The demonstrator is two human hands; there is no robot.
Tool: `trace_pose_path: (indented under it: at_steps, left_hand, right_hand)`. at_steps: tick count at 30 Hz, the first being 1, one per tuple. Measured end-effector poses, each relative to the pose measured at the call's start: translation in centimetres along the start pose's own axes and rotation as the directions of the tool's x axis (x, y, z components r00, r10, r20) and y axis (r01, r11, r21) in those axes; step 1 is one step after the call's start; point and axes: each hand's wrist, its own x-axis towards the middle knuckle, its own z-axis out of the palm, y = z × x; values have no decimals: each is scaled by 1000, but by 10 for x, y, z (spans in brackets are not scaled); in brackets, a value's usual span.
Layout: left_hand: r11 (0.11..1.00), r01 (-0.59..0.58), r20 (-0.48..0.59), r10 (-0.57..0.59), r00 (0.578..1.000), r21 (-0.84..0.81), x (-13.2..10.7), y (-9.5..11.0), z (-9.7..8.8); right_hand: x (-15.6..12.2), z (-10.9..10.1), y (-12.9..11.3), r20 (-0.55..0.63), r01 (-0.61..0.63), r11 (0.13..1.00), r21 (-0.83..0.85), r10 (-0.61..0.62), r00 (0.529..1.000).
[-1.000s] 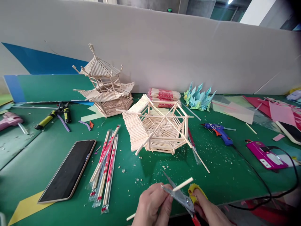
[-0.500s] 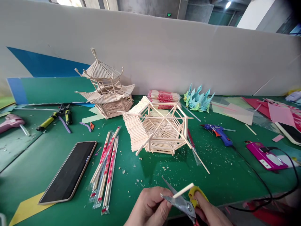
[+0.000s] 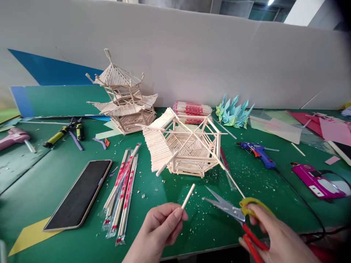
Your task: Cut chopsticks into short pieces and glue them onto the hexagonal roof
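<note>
A short wooden stick (image 3: pixel 188 196) is pinched between the thumb and fingers of my left hand (image 3: pixel 163 228), pointing up and away. My right hand (image 3: pixel 271 233) grips a pair of scissors (image 3: pixel 229 209) with one yellow and one red handle; the blades are parted and hold nothing. Just beyond both hands stands a six-sided stick frame (image 3: pixel 192 157), with rows of sticks covering its left side and bare crossed sticks over the rest. Behind it to the left is a two-tiered stick pagoda (image 3: pixel 123 98).
Wrapped chopsticks (image 3: pixel 122 193) and a black phone (image 3: pixel 79 195) lie on the left. A blue glue gun (image 3: pixel 257 154) and a magenta device (image 3: pixel 318 180) with a cable are at right. Pliers (image 3: pixel 64 133), a pink glue gun (image 3: pixel 16 138) and blue folded-paper work (image 3: pixel 235 111) sit further back.
The scissors have come away from the stick and moved right with my right hand. My left hand has shifted slightly left, now holding the stick more upright.
</note>
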Motion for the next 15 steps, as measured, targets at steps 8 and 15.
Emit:
trace_pose_path:
  at_steps: [8, 15]
  left_hand:
    - [981, 19, -75, -5, 997, 194, -3, -9, 12]
    - [857, -140, 69, 122, 990, 497, -6, -17, 13]
  right_hand:
    - [33, -17, 32, 65, 193, 886, -422, -183, 981]
    - [34, -43, -40, -150, 446, 791, -419, -544, 825]
